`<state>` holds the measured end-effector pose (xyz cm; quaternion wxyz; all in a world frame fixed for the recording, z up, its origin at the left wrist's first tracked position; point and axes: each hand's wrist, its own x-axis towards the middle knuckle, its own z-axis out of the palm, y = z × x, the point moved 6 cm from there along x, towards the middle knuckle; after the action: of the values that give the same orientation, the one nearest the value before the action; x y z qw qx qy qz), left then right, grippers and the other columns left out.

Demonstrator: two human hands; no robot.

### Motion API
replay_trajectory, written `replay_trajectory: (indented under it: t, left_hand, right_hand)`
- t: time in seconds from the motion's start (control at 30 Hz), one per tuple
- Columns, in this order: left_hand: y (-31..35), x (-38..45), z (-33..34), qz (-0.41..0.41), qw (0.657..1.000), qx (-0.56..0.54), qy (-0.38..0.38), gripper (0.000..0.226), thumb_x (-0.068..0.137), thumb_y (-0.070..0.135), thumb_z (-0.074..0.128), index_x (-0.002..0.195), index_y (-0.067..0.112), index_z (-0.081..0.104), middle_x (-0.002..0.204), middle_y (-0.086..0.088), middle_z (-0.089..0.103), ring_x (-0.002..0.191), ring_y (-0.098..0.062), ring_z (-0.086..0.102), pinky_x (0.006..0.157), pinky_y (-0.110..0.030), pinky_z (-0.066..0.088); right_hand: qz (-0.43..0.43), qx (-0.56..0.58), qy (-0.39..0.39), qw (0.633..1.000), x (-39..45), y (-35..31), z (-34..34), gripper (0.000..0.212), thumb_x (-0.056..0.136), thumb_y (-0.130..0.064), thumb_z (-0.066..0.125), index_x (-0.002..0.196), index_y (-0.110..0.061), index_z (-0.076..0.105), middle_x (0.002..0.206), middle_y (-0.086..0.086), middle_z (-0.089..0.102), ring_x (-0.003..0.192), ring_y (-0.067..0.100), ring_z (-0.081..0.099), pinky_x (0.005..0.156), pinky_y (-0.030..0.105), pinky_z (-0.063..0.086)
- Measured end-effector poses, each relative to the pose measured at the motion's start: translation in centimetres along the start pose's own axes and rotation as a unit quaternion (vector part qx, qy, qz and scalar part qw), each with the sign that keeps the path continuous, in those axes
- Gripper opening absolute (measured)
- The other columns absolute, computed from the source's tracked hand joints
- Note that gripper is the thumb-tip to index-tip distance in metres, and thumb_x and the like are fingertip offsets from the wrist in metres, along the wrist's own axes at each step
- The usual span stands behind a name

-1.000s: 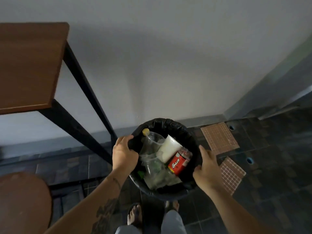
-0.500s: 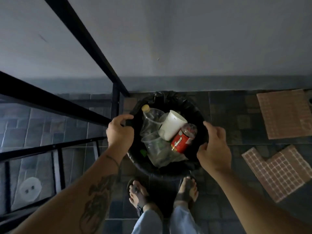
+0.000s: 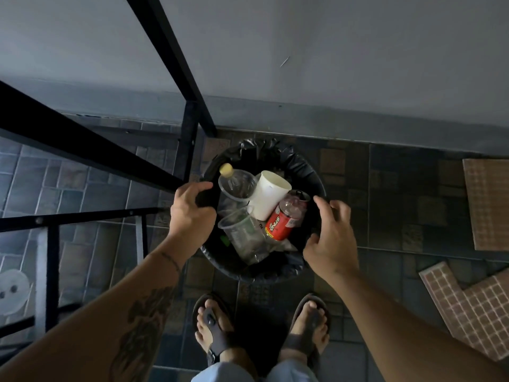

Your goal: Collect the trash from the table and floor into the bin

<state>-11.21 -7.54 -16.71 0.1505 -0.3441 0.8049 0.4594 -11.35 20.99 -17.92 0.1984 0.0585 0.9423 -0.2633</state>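
A round bin with a black liner (image 3: 264, 150) stands on the tiled floor by the wall, just ahead of my feet. Inside lie a clear bottle with a yellow cap (image 3: 237, 183), a white paper cup (image 3: 271, 194), a red can (image 3: 281, 224) and a clear plastic cup (image 3: 242, 232). My left hand (image 3: 190, 213) grips the bin's left rim, thumb hooked over the edge. At the right rim is my right hand (image 3: 333, 238), fingers spread and holding nothing; I cannot tell if it touches the liner.
The table's black metal legs and crossbars (image 3: 190, 139) stand right against the bin's left side. Loose mosaic tile sheets (image 3: 487, 205) (image 3: 468, 304) lie on the floor at the right. A white round object (image 3: 12, 288) lies far left. My sandalled feet (image 3: 214, 326) are below the bin.
The bin has come down beside the table leg while my view tilted down towards the floor. My right hand's fingers have spread apart at the rim; the left hand keeps its grip.
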Motion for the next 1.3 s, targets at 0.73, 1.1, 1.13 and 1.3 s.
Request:
replay_trajectory:
  t: [0.73,1.1,1.13,1.3]
  left_hand:
    - [-0.7,-2.7,0.8,0.013,0.985,0.174,-0.007,0.077,0.081,0.011,0.053,0.154,0.022,0.032,0.155,0.008,0.033,0.128,-0.023,0.049,0.091,-0.036,0.047]
    - [6.9,-7.4,-6.2,-0.022,0.982,0.187,-0.002,0.063,0.083,0.013,0.054,0.146,0.017,0.046,0.144,-0.007,0.052,0.129,-0.029,0.049,0.093,-0.038,0.041]
    - [8.1,-8.2,-6.9,-0.024,0.982,0.187,-0.012,0.062,0.084,0.014,0.053,0.145,0.016,0.047,0.143,-0.008,0.053,0.127,-0.030,0.050,0.093,-0.040,0.044]
    - [14.1,-13.8,-10.5,-0.023,0.975,0.213,-0.057,0.036,0.084,0.022,0.049,0.117,0.014,0.058,0.109,-0.006,0.064,0.093,-0.026,0.060,0.067,-0.034,0.044]
  right_hand:
    - [0.072,-0.046,-0.079,0.993,2.0,-0.3,-1.4,0.092,0.084,-0.007,0.061,0.159,-0.020,0.008,0.154,0.008,0.031,0.127,0.035,0.049,0.094,0.048,0.050]
    - [0.102,0.034,-0.116,0.987,-2.6,-5.5,-10.2,0.068,0.093,-0.008,0.053,0.155,-0.018,0.028,0.160,0.005,0.029,0.145,0.027,0.031,0.113,0.040,0.031]
    - [0.097,0.043,-0.126,0.986,-3.3,-6.5,-11.5,0.067,0.094,-0.009,0.053,0.155,-0.018,0.028,0.160,0.005,0.029,0.146,0.026,0.030,0.114,0.039,0.029]
    - [0.051,0.069,-0.098,0.991,-7.0,-11.9,-19.1,0.060,0.096,-0.014,0.054,0.153,-0.022,0.034,0.159,0.001,0.032,0.145,0.021,0.032,0.115,0.036,0.030]
